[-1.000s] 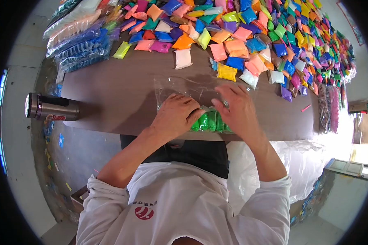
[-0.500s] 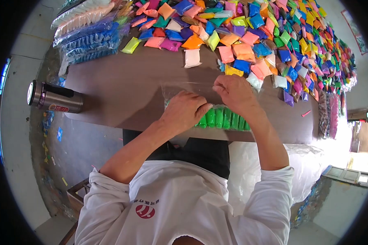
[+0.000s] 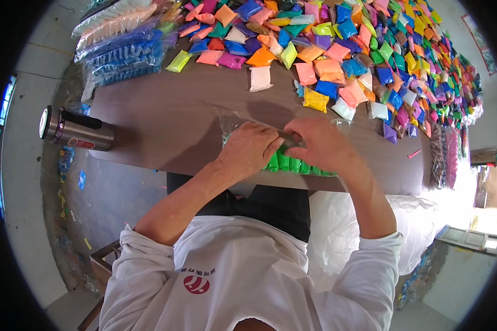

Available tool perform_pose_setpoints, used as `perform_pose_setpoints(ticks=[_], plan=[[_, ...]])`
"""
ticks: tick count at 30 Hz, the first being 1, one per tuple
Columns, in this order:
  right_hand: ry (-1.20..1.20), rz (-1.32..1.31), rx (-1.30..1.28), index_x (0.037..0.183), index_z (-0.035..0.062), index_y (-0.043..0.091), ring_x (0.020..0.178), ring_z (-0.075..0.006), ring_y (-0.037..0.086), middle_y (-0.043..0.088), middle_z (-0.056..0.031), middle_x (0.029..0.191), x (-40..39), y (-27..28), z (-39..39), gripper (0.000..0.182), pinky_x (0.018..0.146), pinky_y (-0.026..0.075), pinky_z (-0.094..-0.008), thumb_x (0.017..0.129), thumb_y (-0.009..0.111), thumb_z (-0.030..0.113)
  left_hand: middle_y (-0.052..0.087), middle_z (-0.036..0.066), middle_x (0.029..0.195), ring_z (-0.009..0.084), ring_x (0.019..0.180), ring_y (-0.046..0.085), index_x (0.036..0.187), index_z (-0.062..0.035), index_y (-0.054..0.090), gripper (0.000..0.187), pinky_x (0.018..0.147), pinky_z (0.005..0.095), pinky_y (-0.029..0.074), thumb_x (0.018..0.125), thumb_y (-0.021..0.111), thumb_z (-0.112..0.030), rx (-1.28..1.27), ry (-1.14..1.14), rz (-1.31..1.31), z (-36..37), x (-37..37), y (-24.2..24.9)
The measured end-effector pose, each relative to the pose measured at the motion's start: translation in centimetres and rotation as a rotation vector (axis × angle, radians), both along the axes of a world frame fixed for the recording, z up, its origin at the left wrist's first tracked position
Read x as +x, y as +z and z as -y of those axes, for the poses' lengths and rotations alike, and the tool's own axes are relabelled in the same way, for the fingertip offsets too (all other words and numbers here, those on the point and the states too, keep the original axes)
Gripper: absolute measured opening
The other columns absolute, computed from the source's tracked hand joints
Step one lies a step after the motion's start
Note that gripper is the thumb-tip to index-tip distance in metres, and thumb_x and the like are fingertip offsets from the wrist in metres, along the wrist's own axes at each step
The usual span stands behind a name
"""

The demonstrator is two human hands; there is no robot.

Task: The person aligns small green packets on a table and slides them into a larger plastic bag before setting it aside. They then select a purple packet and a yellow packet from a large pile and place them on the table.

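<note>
A clear plastic bag [image 3: 226, 120] lies near the front edge of the table, holding a row of bright green packets [image 3: 284, 163]. My left hand [image 3: 249, 146] is closed on the bag's left part, its fingers bent over the film and its thumb beside the green row. Over the right part of the packets hovers my right hand [image 3: 324, 144], slightly blurred, with a gap between thumb and fingers. It covers some of the green packets. Whether it touches the film cannot be made out.
A large heap of colourful small packets [image 3: 328, 69] spreads across the back and right. Filled clear bags [image 3: 121, 55] are stacked at the back left. A steel flask [image 3: 77, 129] lies at the left edge. A small pink strip [image 3: 413, 154] is at right.
My right hand has come down toward the green packets from the bag's upper edge, and its thumb and fingers have parted. A yellow packet behind it shows more fully. My left hand stays put.
</note>
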State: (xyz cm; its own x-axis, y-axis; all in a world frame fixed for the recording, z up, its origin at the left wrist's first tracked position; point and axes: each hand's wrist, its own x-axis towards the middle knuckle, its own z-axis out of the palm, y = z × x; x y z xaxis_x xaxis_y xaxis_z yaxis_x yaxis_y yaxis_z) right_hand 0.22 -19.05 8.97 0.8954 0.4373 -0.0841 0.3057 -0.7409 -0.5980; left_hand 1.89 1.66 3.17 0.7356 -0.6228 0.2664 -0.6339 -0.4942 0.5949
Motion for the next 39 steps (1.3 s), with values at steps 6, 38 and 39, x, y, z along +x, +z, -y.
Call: perform_pose_setpoints(ticks=[6,38,39], plan=[[0.038,0.24,-0.075,0.09,0.0065,0.06,0.09,-0.0345,0.064,0.063,-0.0124,0.084,-0.8,-1.5,-0.7,0.024,0.081,0.049,-0.0468,0.073,0.077,0.011,0.067,0.018,0.086,0.0401,0.088,0.063,0.091,-0.0015,0.064,0.023,0.086,0.0492,0.049,0.099,0.057,-0.022,-0.019,-0.051,-0.034,-0.4,0.1,0.0],[0.078,0.501,-0.206,0.088,0.0094,0.064,0.086,-0.0274,0.062,0.056,-0.0095,0.085,-2.3,-2.5,-0.7,0.008,0.082,0.047,-0.04,0.08,0.061,0.009,0.071,0.009,0.089,0.0151,0.089,0.063,0.092,0.0054,0.07,0.05,0.085,0.0307,0.048,0.107,0.051,-0.038,-0.409,0.38,-0.471,-6.5,2.5,0.9],[0.084,0.516,-0.222,0.088,0.0096,0.064,0.086,-0.0268,0.062,0.056,-0.0094,0.085,-2.4,-2.5,-0.7,0.008,0.081,0.047,-0.0394,0.08,0.061,0.009,0.071,0.008,0.091,0.0143,0.091,0.062,0.091,0.005,0.07,0.047,0.088,0.0297,0.047,0.107,0.052,-0.036,-0.432,0.383,-0.516,-6.4,2.7,1.1]])
